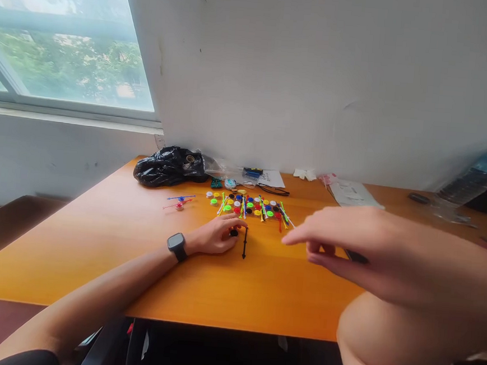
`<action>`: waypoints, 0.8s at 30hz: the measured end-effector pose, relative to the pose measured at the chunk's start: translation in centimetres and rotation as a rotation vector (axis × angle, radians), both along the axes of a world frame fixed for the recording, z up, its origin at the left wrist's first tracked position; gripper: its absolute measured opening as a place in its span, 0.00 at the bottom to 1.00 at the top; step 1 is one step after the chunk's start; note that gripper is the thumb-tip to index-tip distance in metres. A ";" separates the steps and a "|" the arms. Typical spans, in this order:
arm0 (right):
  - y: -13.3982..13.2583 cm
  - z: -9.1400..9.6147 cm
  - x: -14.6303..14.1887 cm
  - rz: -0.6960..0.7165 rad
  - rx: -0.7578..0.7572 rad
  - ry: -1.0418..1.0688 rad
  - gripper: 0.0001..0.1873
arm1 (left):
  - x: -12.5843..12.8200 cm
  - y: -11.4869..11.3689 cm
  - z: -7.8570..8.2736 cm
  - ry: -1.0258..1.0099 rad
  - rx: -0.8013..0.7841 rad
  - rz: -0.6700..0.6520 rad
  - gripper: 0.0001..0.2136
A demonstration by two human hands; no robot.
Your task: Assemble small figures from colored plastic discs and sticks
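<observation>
My left hand (219, 234), with a dark watch on its wrist, rests on the table with its fingers curled around a small round black piece (233, 233). The index fingertip reaches the upper end of a thin black plastic stick (245, 244), which has a pointed lower end. My right hand (348, 244) is raised close to the camera at the right, its index finger stretched out and the thumb apart below; nothing shows in it. Beyond my left hand are several coloured round pieces (237, 204) and coloured sticks (262, 209) in rows.
On the table (96, 238), blue and red sticks with round pieces (180, 200) lie at left. Along the wall are a black plastic bag (169, 166), glasses (273, 190), white paper (354, 193) and a large clear bottle (471, 178). A window (69, 39) is at left.
</observation>
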State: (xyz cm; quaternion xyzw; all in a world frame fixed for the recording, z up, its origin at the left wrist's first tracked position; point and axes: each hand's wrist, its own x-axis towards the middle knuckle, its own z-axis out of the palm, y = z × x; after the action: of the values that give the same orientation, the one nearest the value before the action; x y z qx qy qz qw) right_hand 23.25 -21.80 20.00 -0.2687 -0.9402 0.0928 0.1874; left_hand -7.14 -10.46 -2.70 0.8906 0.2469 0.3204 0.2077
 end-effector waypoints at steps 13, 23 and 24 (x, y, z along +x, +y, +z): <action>11.6 -17.1 -5.8 -0.059 -0.232 -0.204 0.11 | 0.0 1.0 -1.6 -0.083 -0.029 0.037 0.16; 10.6 -20.7 -4.1 -0.062 -0.290 -0.004 0.05 | 0.2 1.2 -1.7 -0.103 -0.051 0.080 0.11; 10.6 -20.8 -4.1 -0.072 -0.276 -0.009 0.05 | 0.2 1.0 -1.5 -0.114 -0.068 0.071 0.10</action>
State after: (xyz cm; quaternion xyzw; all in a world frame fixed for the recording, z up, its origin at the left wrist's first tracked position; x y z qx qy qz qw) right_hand 19.18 -11.23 -0.81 -0.3258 -0.9092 0.2134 0.1474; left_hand -6.95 -9.46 -4.15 0.8539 0.2770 0.3694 0.2402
